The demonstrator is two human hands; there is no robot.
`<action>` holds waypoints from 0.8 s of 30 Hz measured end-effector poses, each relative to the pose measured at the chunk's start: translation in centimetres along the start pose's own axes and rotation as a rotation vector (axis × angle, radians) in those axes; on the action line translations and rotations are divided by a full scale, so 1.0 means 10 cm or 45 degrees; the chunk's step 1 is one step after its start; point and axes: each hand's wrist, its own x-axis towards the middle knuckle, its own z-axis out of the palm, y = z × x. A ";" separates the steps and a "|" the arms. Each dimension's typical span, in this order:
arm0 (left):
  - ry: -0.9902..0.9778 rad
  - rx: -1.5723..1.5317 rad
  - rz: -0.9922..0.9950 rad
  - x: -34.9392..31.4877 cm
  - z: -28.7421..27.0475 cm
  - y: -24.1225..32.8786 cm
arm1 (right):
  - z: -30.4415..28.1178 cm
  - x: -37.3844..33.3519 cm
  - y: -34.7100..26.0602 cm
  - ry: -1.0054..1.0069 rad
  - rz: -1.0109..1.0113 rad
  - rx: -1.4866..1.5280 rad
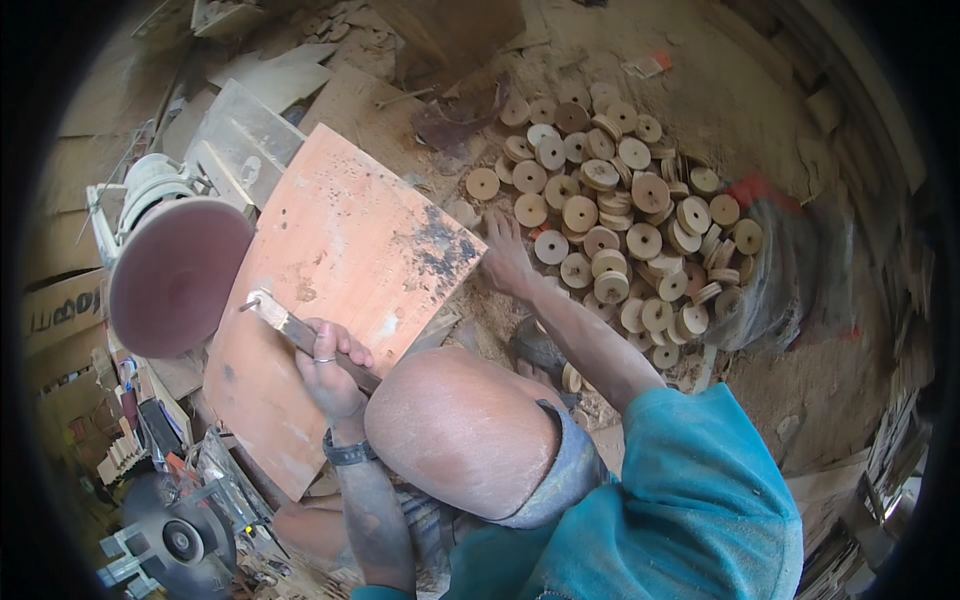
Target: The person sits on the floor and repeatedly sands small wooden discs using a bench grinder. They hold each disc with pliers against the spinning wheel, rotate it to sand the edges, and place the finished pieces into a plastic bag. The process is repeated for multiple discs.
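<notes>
My left hand, with a ring and a wrist strap, is closed around a narrow wooden stick. A metal pin pokes out at the stick's far end, over a slanted orange-faced wooden board. Beyond the board's right corner reaches my right hand, fingers stretched out and apart at the near left side of a heap of round wooden discs. Each disc has a hole in its middle. No disc shows in that hand; its fingertips are partly blurred. One lone disc lies just past the fingers.
Left of the board stands a large reddish-brown sanding disc on a machine. A dark round blade-like wheel sits at the lower left. Crumpled clear plastic lies right of the heap. My bent knee is close to the board.
</notes>
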 end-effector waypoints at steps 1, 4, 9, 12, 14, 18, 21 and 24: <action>-0.012 -0.011 0.002 -0.01 -0.01 0.00 | 0.03 -0.09 0.01 -0.068 0.007 0.129; -0.050 -0.083 0.019 0.00 -0.04 -0.02 | 0.12 -0.25 0.11 -0.157 -0.037 0.319; -0.133 -0.018 0.071 0.03 -0.08 -0.04 | 0.07 0.05 0.10 -0.545 -0.128 -0.214; -0.190 -0.023 0.071 0.01 -0.11 -0.04 | -0.08 0.26 0.03 -0.291 0.033 0.183; -0.185 -0.044 0.097 0.00 -0.13 -0.04 | -0.12 0.20 -0.02 -0.228 0.151 0.342; -0.190 -0.019 0.074 0.00 -0.12 -0.06 | -0.10 -0.24 -0.13 -0.380 0.101 0.175; -0.204 0.009 0.037 0.02 -0.13 -0.01 | -0.42 -0.31 -0.11 -0.216 0.013 0.190; -0.161 -0.049 -0.040 -0.09 -0.18 0.04 | -1.27 0.14 0.03 -0.053 0.586 0.783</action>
